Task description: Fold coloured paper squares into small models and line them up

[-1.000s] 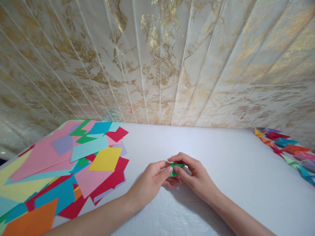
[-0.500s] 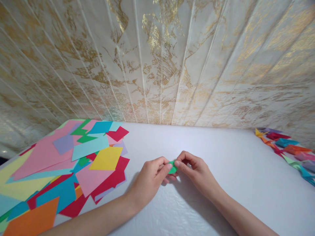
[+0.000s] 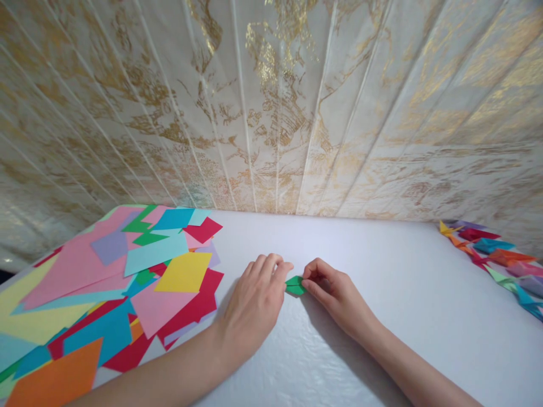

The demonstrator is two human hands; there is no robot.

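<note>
A small folded piece of green paper (image 3: 294, 286), pointed in outline with a crease along its middle, is in front of me above the white table. My right hand (image 3: 331, 288) pinches its right end between thumb and fingertips. Just left of the paper is my left hand (image 3: 258, 294), back upward, its fingers loosely bent and a little apart. The paper's left tip meets the edge of this hand, and whether any finger touches it there is hidden.
Loose coloured paper sheets (image 3: 169, 311) overlap across the left of the white table (image 3: 339, 243). Several folded paper figures (image 3: 494, 246) lie in a row at the far right. A white and gold patterned curtain (image 3: 271, 113) hangs along the table's back edge.
My left hand has let go of its pinch and turned back upward, its fingers lifting off the green paper. More of the folded paper shows. The right hand keeps its pinch.
</note>
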